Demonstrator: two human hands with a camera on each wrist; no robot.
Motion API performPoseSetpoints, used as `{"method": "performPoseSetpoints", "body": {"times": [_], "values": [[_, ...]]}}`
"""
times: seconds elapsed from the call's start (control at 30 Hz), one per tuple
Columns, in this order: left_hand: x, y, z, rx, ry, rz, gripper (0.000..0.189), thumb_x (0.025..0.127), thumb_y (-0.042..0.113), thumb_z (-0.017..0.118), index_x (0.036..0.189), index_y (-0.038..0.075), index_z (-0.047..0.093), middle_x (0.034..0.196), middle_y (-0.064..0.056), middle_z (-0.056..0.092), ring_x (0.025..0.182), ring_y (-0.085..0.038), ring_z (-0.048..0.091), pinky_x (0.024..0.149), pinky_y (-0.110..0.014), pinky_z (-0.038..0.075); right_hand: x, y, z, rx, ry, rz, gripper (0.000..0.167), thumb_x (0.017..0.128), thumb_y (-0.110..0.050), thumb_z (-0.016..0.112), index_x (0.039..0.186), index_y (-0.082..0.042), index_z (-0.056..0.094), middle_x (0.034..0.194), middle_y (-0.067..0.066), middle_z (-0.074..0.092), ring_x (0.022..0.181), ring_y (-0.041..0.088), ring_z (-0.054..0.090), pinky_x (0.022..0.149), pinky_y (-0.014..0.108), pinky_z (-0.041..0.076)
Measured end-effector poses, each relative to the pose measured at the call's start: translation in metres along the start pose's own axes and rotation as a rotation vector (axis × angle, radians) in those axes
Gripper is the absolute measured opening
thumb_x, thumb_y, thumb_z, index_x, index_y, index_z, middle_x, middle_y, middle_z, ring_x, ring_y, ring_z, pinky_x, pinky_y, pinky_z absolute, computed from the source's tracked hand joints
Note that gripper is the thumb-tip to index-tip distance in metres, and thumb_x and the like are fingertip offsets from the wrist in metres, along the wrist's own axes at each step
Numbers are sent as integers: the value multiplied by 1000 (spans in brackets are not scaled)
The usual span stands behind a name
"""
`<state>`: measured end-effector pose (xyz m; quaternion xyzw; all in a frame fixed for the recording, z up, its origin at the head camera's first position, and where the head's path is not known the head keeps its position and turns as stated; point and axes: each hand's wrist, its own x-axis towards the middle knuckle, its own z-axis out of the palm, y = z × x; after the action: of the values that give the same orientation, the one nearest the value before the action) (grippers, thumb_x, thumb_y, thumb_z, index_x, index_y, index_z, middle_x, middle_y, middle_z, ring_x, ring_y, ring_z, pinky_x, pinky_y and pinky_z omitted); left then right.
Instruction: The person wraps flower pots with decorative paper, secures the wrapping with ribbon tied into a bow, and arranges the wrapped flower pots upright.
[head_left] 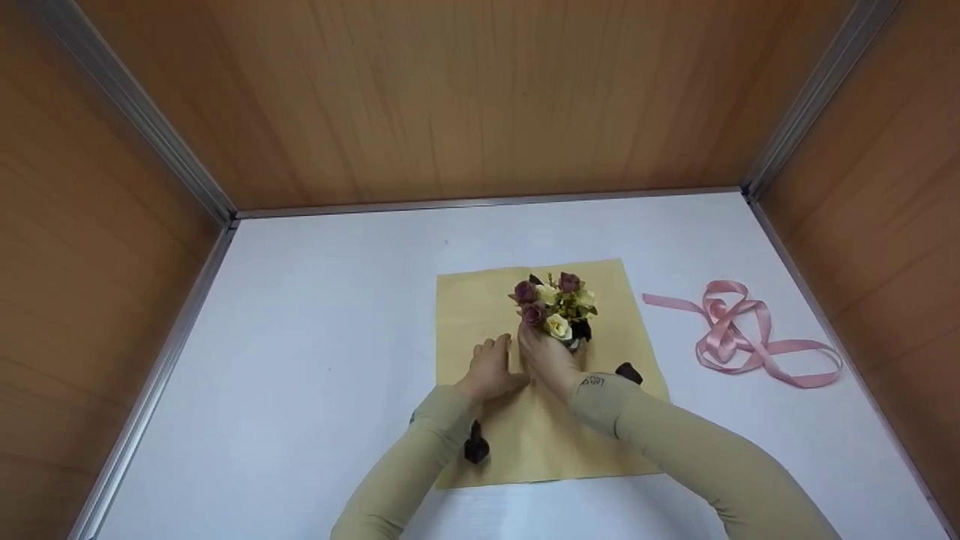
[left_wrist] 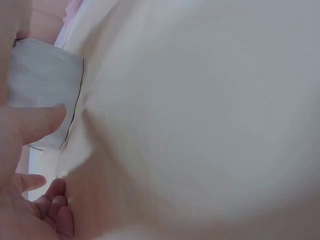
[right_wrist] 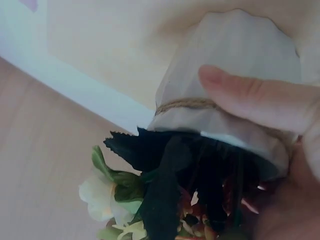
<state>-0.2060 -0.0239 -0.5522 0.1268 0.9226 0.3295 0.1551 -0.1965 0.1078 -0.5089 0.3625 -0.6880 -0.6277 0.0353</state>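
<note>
My right hand (head_left: 551,361) grips a small potted bouquet of artificial flowers (head_left: 559,326), with purple and cream roses. In the right wrist view, the thumb lies across the white pot (right_wrist: 230,55) just by the twine (right_wrist: 187,103) tied round it. Dark leaves (right_wrist: 165,165) hang below its rim there. My left hand (head_left: 491,371) rests on the sheet of tan wrapping paper (head_left: 476,307), left of the pot, thumb spread from the fingers and nothing held. In the left wrist view, its thumb (left_wrist: 42,122) points across the white pot (left_wrist: 42,75).
A loosely looped pink ribbon (head_left: 724,330) lies right of the paper on the white table (head_left: 322,337). Small dark pieces (head_left: 476,444) show beside both sleeves. Wooden panels (head_left: 487,97) enclose the table at the back and sides.
</note>
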Motion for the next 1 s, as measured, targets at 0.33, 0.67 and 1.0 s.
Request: {"method": "performPoseSetpoints", "body": {"times": [0.33, 0.67, 1.0], "values": [[9, 15, 12, -77, 10, 54, 58, 94, 18, 53, 144, -3, 30, 128, -21, 52, 119, -36, 46, 105, -51, 31, -4, 5, 3, 105, 78, 47, 51, 82, -10, 70, 131, -17, 57, 135, 4, 51, 126, 22, 43, 106, 31, 35], [17, 28, 10, -356, 39, 46, 60, 93, 14, 57, 144, -2, 30, 117, -14, 59, 105, -22, 56, 90, -36, 47, -20, 35, 24, 392, 181, 217, 44, 96, -45, 49, 124, -14, 62, 130, 6, 55, 122, 19, 50, 49, 15, 46], [22, 62, -8, -394, 164, 134, 57, 91, 14, 62, 140, -3, 38, 106, -12, 58, 98, -20, 53, 89, -35, 46, -51, 58, 77, 523, 416, 318, 41, 84, 1, 60, 124, -8, 59, 125, 8, 60, 118, 24, 54, 108, 36, 36]]}}
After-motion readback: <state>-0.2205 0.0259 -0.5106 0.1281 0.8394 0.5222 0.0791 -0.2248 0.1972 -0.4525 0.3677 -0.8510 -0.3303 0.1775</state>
